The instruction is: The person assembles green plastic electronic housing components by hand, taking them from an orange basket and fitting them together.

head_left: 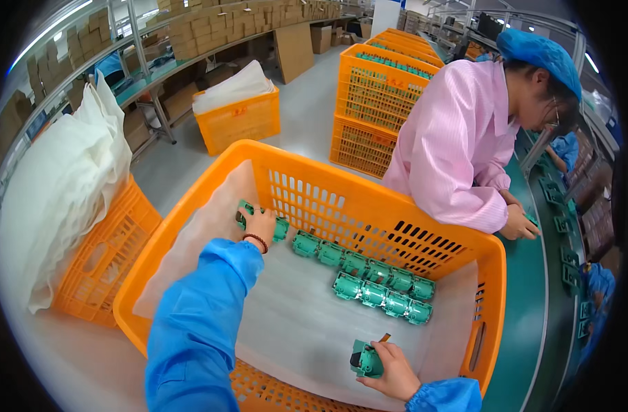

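At the far left corner inside an orange plastic crate (pixel 297 165), my left hand (pixel 260 225) has its fingers round a green plastic housing (pixel 242 211). Another green housing (pixel 281 230) sits right beside that hand, partly covered by it. My right hand (pixel 395 376) grips a green housing with a dark face (pixel 366 360) above the near right part of the crate, and a thin brown strip (pixel 385 337) sticks up from it. Two rows of similar green housings (pixel 355 264) stand along the far wall on a white sheet liner (pixel 279 323).
To the right a co-worker in a pink coat (pixel 458 137) handles a small green part beside a green conveyor (pixel 527 288) carrying more parts. Stacked orange crates (pixel 369 137) stand behind. White sheets (pixel 66 185) hang over a crate (pixel 111 254) at left; another orange crate (pixel 245 123) is further back.
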Demonstrator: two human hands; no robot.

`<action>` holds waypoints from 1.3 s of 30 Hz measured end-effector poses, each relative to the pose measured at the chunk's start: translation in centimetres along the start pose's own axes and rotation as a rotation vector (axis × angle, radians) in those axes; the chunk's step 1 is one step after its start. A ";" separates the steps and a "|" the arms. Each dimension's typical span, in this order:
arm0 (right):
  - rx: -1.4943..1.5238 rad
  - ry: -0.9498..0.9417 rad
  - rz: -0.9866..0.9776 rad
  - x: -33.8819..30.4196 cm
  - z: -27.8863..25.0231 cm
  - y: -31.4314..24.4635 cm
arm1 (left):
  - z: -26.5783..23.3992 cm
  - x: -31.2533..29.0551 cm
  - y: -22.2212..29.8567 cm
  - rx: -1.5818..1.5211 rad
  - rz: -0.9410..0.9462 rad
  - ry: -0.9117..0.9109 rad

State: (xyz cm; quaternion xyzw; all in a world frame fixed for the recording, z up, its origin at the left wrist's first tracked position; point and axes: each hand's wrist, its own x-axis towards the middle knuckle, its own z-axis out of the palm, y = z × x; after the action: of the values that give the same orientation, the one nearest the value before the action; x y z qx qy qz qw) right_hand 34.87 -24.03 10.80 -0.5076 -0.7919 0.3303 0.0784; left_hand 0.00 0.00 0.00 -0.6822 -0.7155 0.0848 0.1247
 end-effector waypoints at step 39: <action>0.117 0.007 0.073 0.9 2.5 0.7 | 5.8 -1.4 -1.3 -0.345 0.237 0.074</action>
State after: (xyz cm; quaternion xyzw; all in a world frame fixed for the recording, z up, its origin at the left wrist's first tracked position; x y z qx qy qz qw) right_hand 33.81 -24.15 8.32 -0.5320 -0.7519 0.3767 0.0987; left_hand -2.93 -1.19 -5.24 -0.7755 -0.6290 -0.0501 0.0214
